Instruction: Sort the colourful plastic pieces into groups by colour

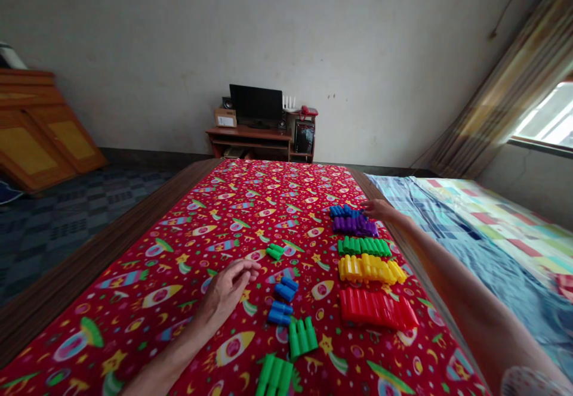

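Observation:
A red cloth with rocket prints point(188, 247) covers the table. On its right side lie sorted rows of plastic pegs: blue point(344, 210), purple point(353, 225), green point(364, 246), yellow point(370, 269) and red point(376, 309). My right hand point(378, 209) reaches far out and touches the blue row; whether it holds a peg I cannot see. My left hand point(229, 287) rests on the cloth with fingers loosely curled, holding nothing. Beside it lie loose blue pegs point(283, 300) and green clusters point(302, 337), point(274, 376), point(275, 251).
A bed with a checked blanket point(483, 235) runs along the table's right edge. A low desk with a dark monitor point(256, 105) stands against the far wall. A wooden cabinet point(40, 127) is at the left, a curtained window point(546, 115) at the right.

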